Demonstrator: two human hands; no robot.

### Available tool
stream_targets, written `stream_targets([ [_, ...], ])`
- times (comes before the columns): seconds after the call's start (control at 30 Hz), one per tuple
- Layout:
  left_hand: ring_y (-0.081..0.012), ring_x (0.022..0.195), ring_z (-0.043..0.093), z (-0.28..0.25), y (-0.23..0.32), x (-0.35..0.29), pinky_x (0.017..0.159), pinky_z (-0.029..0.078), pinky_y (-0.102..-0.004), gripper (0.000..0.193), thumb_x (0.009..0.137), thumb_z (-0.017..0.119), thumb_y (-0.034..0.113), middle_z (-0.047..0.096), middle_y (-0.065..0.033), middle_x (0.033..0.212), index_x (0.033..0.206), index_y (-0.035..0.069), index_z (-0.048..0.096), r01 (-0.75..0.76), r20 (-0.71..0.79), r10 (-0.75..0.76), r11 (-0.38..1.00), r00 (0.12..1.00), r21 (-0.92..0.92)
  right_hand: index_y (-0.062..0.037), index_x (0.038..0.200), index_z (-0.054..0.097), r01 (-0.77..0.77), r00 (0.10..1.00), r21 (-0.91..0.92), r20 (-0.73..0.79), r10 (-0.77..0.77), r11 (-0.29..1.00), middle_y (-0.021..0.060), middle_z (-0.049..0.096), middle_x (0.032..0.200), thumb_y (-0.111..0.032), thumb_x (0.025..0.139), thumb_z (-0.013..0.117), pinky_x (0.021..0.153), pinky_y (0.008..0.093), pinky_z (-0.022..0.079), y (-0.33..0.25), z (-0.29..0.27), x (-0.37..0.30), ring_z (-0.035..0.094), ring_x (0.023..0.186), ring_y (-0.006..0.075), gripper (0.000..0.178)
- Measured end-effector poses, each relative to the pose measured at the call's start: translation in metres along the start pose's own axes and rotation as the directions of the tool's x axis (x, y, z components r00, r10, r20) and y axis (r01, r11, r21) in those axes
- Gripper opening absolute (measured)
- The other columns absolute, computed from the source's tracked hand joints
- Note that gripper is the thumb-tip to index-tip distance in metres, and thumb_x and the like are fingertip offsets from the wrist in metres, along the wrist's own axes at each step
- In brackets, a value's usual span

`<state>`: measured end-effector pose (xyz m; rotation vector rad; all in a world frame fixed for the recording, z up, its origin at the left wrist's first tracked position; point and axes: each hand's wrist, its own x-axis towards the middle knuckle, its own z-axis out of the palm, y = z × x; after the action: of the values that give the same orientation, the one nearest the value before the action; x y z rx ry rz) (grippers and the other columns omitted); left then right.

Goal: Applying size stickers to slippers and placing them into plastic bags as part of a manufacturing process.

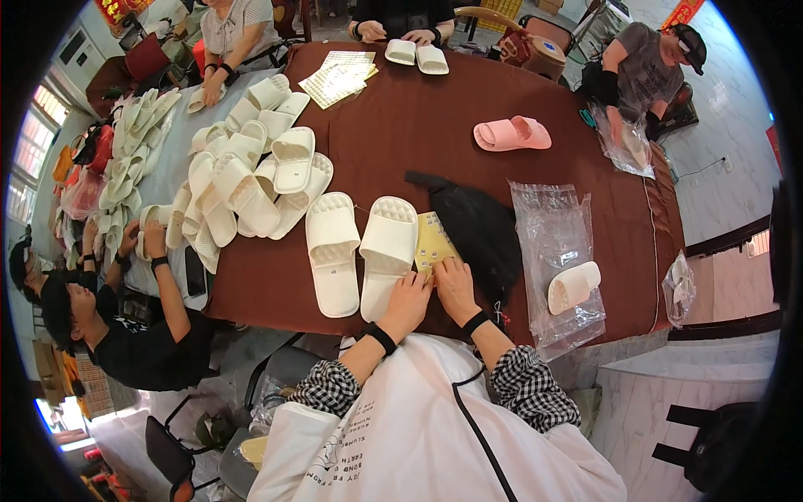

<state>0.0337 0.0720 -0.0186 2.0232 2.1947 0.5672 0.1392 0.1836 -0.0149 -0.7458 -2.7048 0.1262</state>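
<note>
At the near edge of the table, my left hand (407, 301) and my right hand (454, 289) are close together with their fingertips meeting at the lower edge of a yellow sticker sheet (432, 237). Both have curled fingers that pinch the sheet's edge; any single sticker between them is too small to make out. A cream slipper (390, 230) lies just left of the sheet, its heel partly behind my left hand. Beside it is a second cream slipper (332, 255). To the right of the sheet rests a black cloth item (475, 238), which partly overlaps it.
A pile of cream slippers (247, 184) covers the table's left side. Right of me, a white slipper (575, 288) lies on a clear plastic bag (548, 217). Farther back are a pink slipper (512, 134) and more sticker sheets (339, 77). Several people work around the brown-covered table (385, 125).
</note>
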Motion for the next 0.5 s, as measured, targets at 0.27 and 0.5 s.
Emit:
stream_targets([
  [0.27, -0.0269, 0.105, 0.050, -0.003, 0.000, 0.004, 0.085, 0.044, -0.0377, 0.042, 0.079, 0.059, 0.011, 0.054, -0.0089, 0.108, 0.120, 0.002, 0.059, -0.014, -0.033, 0.015, 0.999, 0.999, 0.030, -0.0076, 0.084, 0.058, -0.098, 0.995, -0.012, -0.005, 0.098, 0.995, 0.0095, 0.054, 0.087, -0.014, 0.083, 0.060, 0.078, 0.0394, 0.041, -0.001, 0.009, 0.005, 0.054, 0.089, 0.0272, 0.006],
  [0.5, -0.0282, 0.106, 0.050, -0.009, 0.002, 0.002, 0.086, 0.045, -0.0388, 0.045, 0.080, 0.057, 0.011, 0.055, -0.0110, 0.110, 0.123, 0.000, 0.056, 0.005, 0.016, -0.005, 1.000, 1.000, 0.014, -0.0071, 0.084, 0.058, -0.087, 0.996, -0.023, -0.034, 0.086, 0.996, 0.0103, 0.054, 0.088, -0.016, 0.085, 0.059, 0.077, 0.0401, 0.041, -0.005, 0.009, 0.003, 0.054, 0.089, 0.0281, 0.009],
])
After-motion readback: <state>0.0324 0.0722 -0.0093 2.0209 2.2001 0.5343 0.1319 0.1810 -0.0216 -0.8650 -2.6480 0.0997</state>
